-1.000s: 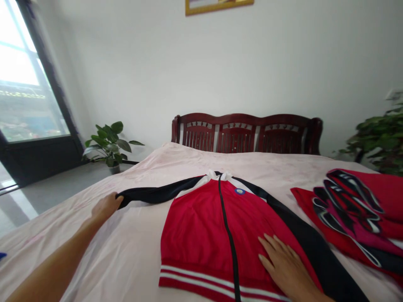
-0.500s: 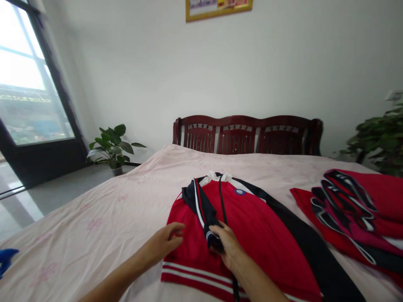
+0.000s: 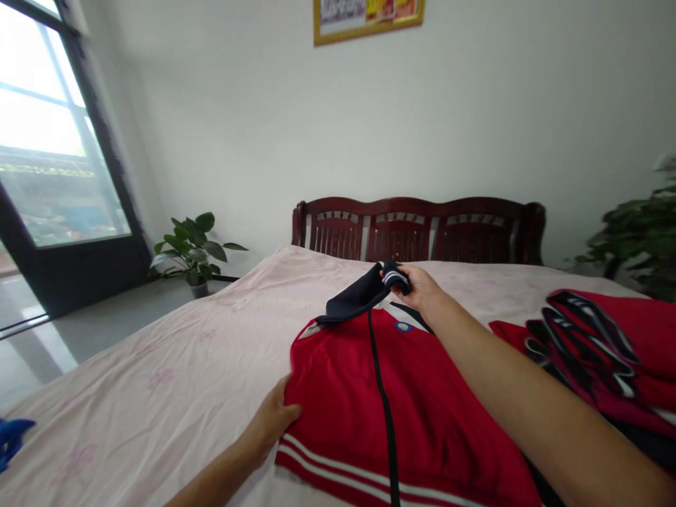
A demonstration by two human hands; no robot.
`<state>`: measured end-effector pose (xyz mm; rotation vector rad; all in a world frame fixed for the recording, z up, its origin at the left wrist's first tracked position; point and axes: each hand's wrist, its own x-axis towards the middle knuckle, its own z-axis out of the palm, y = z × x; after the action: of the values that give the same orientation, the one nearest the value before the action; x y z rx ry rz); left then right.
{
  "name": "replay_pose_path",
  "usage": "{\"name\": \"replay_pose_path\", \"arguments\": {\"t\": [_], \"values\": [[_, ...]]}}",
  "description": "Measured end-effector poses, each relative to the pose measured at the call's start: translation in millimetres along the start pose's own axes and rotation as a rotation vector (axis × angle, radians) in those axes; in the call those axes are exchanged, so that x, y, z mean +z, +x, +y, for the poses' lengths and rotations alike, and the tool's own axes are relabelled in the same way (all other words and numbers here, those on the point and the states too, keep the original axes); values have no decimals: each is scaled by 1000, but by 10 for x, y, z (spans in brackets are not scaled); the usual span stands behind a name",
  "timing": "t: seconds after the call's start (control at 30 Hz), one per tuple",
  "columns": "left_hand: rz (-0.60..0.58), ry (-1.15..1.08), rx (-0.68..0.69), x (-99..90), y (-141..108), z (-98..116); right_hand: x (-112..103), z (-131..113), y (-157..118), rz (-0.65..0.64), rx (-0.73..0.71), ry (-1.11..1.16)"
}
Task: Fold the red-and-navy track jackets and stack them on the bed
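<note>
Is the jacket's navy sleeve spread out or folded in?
Folded in: the right hand holds the navy sleeve across the red track jacket's chest.

I'm seeing the track jacket lying in the middle of the bed, with a second garment lying to its right. The headboard is standing behind them, with a potted plant standing left of it and another right of it.

Red track jacket lies flat, navy sleeve lifted.
</note>
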<state>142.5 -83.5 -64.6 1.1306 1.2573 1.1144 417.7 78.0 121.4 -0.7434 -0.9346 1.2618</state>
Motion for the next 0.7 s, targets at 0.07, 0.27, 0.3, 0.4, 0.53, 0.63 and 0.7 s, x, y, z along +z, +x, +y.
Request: {"name": "replay_pose_path", "arguments": {"t": [0.07,0.27,0.3,0.4,0.53,0.63,0.7], "values": [[-16,131,107,247,65,72,36,-203,118,47,-7,-10],[-488,480,-1,914,267,32,185,-489,-77,-41,-20,-29],[-556,416,-105,944,324,20,177,-429,-235,-101,17,-37],[-455,38,-300,865,573,42,41,-51,-870,-157,247,-116],[-240,-247,-341,659,1013,123,-280,603,-1710,-83,536,-191],[-218,-364,-401,649,1325,130,-443,920,-2051,-64,616,-176],[-256,-430,-417,702,1513,133,-485,1004,-2125,-74,632,-189]]}}
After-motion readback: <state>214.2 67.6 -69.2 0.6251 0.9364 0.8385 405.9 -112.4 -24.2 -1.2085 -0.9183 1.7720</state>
